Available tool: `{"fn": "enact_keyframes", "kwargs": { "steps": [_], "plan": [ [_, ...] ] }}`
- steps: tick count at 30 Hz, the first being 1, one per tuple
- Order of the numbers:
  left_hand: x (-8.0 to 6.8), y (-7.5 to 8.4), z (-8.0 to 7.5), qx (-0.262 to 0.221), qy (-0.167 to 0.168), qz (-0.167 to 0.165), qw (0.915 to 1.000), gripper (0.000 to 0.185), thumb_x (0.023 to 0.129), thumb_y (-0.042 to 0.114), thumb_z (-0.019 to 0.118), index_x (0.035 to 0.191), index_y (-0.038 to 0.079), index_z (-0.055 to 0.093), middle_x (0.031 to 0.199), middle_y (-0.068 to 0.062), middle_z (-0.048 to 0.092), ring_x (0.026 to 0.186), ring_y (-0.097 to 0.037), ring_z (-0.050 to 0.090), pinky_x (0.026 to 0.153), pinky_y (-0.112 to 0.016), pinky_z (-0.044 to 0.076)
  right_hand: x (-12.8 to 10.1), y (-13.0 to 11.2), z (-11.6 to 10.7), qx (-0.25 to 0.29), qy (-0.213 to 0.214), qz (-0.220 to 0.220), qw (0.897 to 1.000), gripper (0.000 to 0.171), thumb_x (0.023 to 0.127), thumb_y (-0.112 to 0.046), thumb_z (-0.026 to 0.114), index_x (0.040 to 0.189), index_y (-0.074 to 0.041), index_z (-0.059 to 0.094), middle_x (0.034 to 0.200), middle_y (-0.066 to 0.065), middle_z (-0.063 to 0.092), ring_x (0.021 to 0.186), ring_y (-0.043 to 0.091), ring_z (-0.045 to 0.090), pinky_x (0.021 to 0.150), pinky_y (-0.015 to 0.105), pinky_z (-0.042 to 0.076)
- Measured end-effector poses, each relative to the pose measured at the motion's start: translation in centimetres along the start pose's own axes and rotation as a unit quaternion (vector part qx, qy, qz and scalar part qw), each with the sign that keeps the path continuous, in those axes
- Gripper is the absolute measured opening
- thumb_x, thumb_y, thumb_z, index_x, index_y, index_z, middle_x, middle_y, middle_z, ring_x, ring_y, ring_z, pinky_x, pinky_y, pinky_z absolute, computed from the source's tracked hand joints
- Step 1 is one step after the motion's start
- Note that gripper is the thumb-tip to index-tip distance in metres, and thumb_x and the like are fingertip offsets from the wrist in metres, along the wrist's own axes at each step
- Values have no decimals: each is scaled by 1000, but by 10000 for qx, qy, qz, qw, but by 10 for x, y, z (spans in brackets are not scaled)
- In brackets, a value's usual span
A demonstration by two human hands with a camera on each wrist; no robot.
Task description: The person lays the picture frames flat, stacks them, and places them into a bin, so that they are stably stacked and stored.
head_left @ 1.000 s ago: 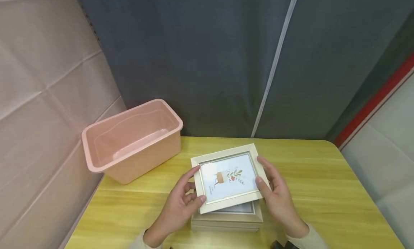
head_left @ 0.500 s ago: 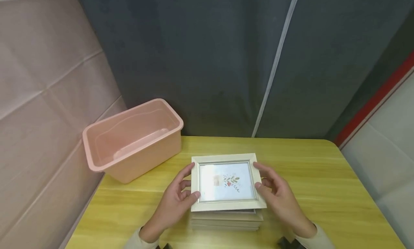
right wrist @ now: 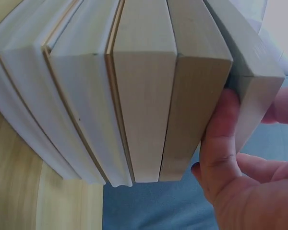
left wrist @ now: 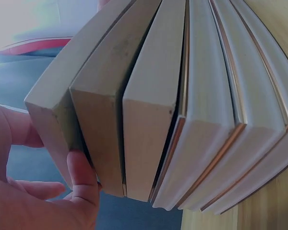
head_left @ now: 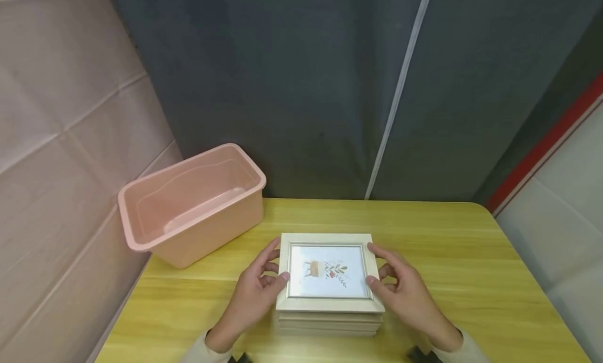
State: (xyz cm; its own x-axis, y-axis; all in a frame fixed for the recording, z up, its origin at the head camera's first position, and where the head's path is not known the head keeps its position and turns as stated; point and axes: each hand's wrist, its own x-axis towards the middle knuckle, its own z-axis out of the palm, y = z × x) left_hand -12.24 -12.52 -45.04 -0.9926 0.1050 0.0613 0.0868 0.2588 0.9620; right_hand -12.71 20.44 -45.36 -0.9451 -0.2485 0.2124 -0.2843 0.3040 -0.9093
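Note:
A cream picture frame (head_left: 330, 304) with a plant print lies level at the top of a stack of picture frames (head_left: 330, 326). By its left edge my left hand (head_left: 252, 299) holds it, thumb on the front border. My right hand (head_left: 409, 296) pinches the opposite edge. In the left wrist view, a fingertip (left wrist: 81, 167) sits at the gap below the top frame (left wrist: 62, 91). The right wrist view has a finger (right wrist: 225, 112) likewise between the top frame (right wrist: 259, 52) and the browner frame (right wrist: 197, 105) beneath. Several pale frames make up the rest of the stack.
A pink plastic bin (head_left: 226, 213) stands at the back left of the wooden table (head_left: 452, 258), against the light wall covering (head_left: 70, 195). Nothing shows inside it. A dark grey curtain (head_left: 282, 90) hangs behind the table's back edge.
The top picture frame was tilted and turned above the stack. Both hands have lowered and straightened it, and it now lines up with the frames below.

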Motion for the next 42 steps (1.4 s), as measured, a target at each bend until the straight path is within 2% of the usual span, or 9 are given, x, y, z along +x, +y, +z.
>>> {"fn": "enact_keyframes", "kwargs": {
  "steps": [3, 11, 18, 23, 27, 32, 34, 36, 42],
  "plan": [
    [-1, 1, 1, 46, 31, -3, 10000, 73, 94, 6, 77, 160, 19, 48, 146, -8, 60, 105, -22, 61, 82, -22, 61, -1, 0, -1, -300, 36, -100, 9995, 64, 94, -3, 77, 153, -9, 54, 134, 14, 59, 76, 5, 61, 43, 21, 47],
    [-5, 3, 1, 541, 140, 98, 9984, 72, 90, 6, 81, 156, 15, 53, 140, -6, 64, 100, -19, 63, 80, -23, 62, -3, -1, -1, -1089, 80, -366, 9933, 62, 91, -6, 82, 148, -5, 59, 124, 8, 66, 73, 3, 59, 50, 21, 52],
    [-8, 1, 2, 1034, 9, 71, 9946, 73, 91, 14, 81, 157, 19, 50, 138, -3, 63, 100, -16, 61, 80, -23, 61, -7, -2, 0, -1526, -86, -200, 9880, 61, 92, -12, 82, 149, -11, 60, 122, 5, 65, 80, 5, 56, 57, 22, 55],
    [-7, -9, 2, 766, -144, -48, 9969, 74, 94, 22, 80, 159, 25, 45, 151, -6, 54, 119, -23, 60, 90, -30, 60, -12, 5, 3, -1116, -77, -34, 9937, 62, 97, -16, 78, 154, -21, 54, 135, 6, 62, 98, 10, 61, 68, 25, 60],
    [-8, -24, 3, 188, -289, -145, 9993, 75, 97, 27, 75, 162, 26, 38, 161, -15, 44, 139, -38, 52, 107, -48, 53, -19, 14, 9, -754, 21, 148, 9970, 64, 102, -19, 72, 159, -28, 46, 146, 7, 55, 118, 25, 61, 83, 29, 61],
    [-10, -41, 7, -466, -524, -156, 9974, 72, 103, 25, 64, 167, 23, 30, 166, -22, 34, 146, -52, 42, 116, -69, 41, -26, 23, 19, -96, -99, 668, 9977, 66, 107, -24, 62, 165, -35, 31, 166, 12, 36, 138, 46, 52, 92, 31, 58],
    [-11, -46, 9, -764, -663, -107, 9948, 72, 106, 22, 59, 169, 21, 25, 166, -24, 31, 147, -55, 39, 116, -70, 40, -29, 25, 22, 194, -155, 869, 9959, 69, 108, -24, 61, 166, -39, 26, 170, 11, 29, 142, 46, 47, 94, 30, 56],
    [-12, -50, 12, -959, -778, -41, 9923, 73, 107, 21, 55, 170, 22, 20, 167, -25, 27, 147, -59, 36, 115, -71, 41, -31, 26, 24, 424, -261, 821, 9954, 74, 107, -20, 59, 168, -37, 20, 170, 16, 27, 142, 43, 46, 96, 29, 54],
    [-14, -53, 16, -1093, -1029, 280, 9883, 78, 107, 19, 50, 171, 36, 8, 173, -29, 8, 149, -67, 24, 114, -82, 32, -34, 30, 27, 917, -478, 520, 9933, 86, 105, -11, 57, 171, -32, 6, 168, 23, 23, 139, 14, 45, 104, 22, 47]
  ]
}}
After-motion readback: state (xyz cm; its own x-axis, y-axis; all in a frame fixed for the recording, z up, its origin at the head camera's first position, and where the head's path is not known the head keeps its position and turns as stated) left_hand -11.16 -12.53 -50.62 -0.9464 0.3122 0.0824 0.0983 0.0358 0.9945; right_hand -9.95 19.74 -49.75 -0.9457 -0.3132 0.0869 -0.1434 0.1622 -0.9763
